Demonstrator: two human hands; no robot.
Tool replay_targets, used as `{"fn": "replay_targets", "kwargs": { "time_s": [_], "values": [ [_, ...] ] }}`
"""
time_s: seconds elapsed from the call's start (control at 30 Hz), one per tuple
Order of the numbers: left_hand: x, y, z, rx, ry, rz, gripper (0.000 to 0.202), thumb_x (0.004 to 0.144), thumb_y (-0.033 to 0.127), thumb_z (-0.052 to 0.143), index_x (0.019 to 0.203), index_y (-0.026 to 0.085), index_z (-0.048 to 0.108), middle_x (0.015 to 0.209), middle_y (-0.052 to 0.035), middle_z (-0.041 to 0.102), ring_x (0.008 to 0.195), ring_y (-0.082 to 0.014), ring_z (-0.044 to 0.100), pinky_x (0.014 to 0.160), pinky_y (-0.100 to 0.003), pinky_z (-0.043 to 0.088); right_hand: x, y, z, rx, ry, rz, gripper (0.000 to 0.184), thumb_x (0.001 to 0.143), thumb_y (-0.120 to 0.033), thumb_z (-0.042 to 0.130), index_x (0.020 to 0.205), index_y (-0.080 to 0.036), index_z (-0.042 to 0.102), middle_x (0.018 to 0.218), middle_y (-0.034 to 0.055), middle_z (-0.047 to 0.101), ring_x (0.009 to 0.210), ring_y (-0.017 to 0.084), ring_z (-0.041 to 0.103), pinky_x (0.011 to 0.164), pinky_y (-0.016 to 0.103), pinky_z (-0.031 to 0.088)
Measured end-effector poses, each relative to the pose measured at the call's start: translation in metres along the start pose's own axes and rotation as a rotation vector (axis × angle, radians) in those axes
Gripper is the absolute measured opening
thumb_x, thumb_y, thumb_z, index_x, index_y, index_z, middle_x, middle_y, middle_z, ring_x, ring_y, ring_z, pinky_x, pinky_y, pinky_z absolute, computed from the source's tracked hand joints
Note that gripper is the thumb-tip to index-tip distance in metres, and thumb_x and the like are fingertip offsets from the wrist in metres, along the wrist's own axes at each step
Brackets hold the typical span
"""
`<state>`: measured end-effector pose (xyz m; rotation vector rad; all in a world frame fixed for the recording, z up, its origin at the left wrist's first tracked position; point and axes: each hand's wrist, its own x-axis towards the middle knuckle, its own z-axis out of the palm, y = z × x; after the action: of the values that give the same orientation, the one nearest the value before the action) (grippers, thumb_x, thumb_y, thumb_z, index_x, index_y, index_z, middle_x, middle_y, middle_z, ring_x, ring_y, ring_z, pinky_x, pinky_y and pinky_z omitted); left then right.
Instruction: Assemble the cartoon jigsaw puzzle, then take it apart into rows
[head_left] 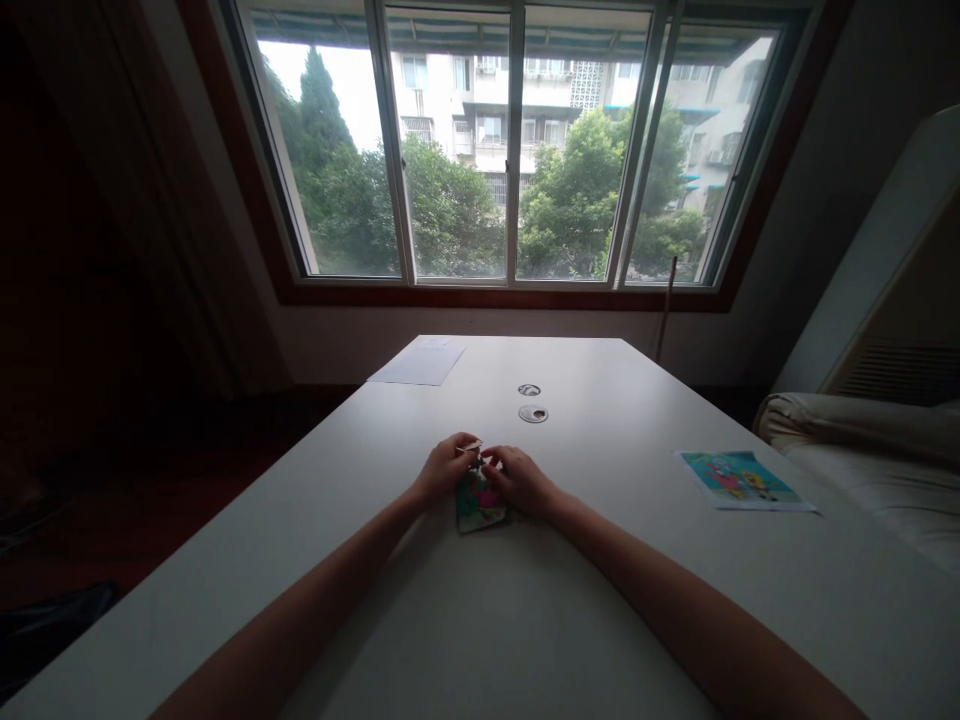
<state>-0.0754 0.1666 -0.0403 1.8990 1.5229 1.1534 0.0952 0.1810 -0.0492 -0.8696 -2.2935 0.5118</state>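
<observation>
My left hand (pixel 444 470) is closed on a small flat piece (pixel 471 447) with a pale edge, holding it tilted above the table. Opposite it, my right hand (pixel 523 480) has its fingers curled in close to that piece. What its fingertips grip, if anything, is too dark and small to make out. Directly beneath both hands lies a small colourful picture board (pixel 480 515) in green and pink. Fingers cover its upper part and right side.
On the white table (pixel 525 620), two round black-and-white discs (pixel 533 414) lie beyond my hands. A white paper sheet (pixel 417 363) rests at the far left. To the right is a teal cartoon picture sheet (pixel 742 480). A pale sofa (pixel 862 450) borders the right side.
</observation>
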Motion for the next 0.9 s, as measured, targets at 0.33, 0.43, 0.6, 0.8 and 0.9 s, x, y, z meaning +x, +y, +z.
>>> {"fn": "replay_targets", "kwargs": {
  "time_s": [0.33, 0.43, 0.6, 0.8, 0.9],
  "values": [
    [-0.005, 0.018, -0.04, 0.171, -0.464, 0.131, 0.033, 0.067, 0.029, 0.06, 0.099, 0.018, 0.063, 0.094, -0.0054, 0.062, 0.086, -0.02, 0.056, 0.074, -0.028, 0.044, -0.002, 0.002, -0.005, -0.138, -0.148, 0.017, 0.049, 0.063, -0.053, 0.063, 0.097, -0.019, 0.057, 0.086, 0.0059, 0.058, 0.08, 0.02, 0.052, 0.07, 0.03, 0.038],
    [-0.01, 0.019, -0.044, 0.245, -0.497, 0.154, 0.056, 0.058, 0.037, 0.07, 0.11, 0.022, 0.056, 0.105, -0.0069, 0.055, 0.098, -0.0247, 0.048, 0.082, -0.033, 0.04, -0.002, 0.002, -0.004, -0.1, -0.11, 0.034, 0.039, 0.066, -0.047, 0.063, 0.09, -0.018, 0.057, 0.084, 0.0037, 0.053, 0.071, 0.015, 0.051, 0.064, 0.025, 0.039],
    [-0.017, 0.015, -0.03, 0.428, -0.42, 0.223, 0.056, 0.056, 0.047, 0.071, 0.103, 0.021, 0.054, 0.1, -0.006, 0.052, 0.094, -0.0252, 0.046, 0.078, -0.033, 0.041, -0.003, 0.004, -0.007, -0.051, -0.075, 0.023, 0.024, 0.069, -0.036, 0.064, 0.085, -0.019, 0.058, 0.09, 0.0033, 0.049, 0.07, 0.012, 0.051, 0.066, 0.024, 0.04],
    [-0.024, 0.014, -0.005, 0.474, -0.303, 0.264, 0.028, 0.078, 0.039, 0.054, 0.096, 0.018, 0.054, 0.096, -0.0074, 0.053, 0.09, -0.0227, 0.047, 0.081, -0.033, 0.038, 0.0, 0.01, -0.008, 0.051, 0.024, 0.02, 0.022, 0.074, -0.024, 0.058, 0.095, -0.018, 0.058, 0.095, 0.0068, 0.058, 0.086, 0.017, 0.055, 0.076, 0.029, 0.041],
    [-0.026, 0.013, -0.003, 0.489, -0.27, 0.276, 0.029, 0.083, 0.034, 0.049, 0.108, 0.019, 0.051, 0.099, -0.0081, 0.053, 0.093, -0.0228, 0.047, 0.085, -0.035, 0.037, 0.001, 0.013, -0.009, 0.081, 0.029, 0.026, 0.018, 0.074, -0.023, 0.057, 0.092, -0.018, 0.06, 0.088, 0.0046, 0.063, 0.081, 0.016, 0.057, 0.074, 0.028, 0.042]
  ]
}}
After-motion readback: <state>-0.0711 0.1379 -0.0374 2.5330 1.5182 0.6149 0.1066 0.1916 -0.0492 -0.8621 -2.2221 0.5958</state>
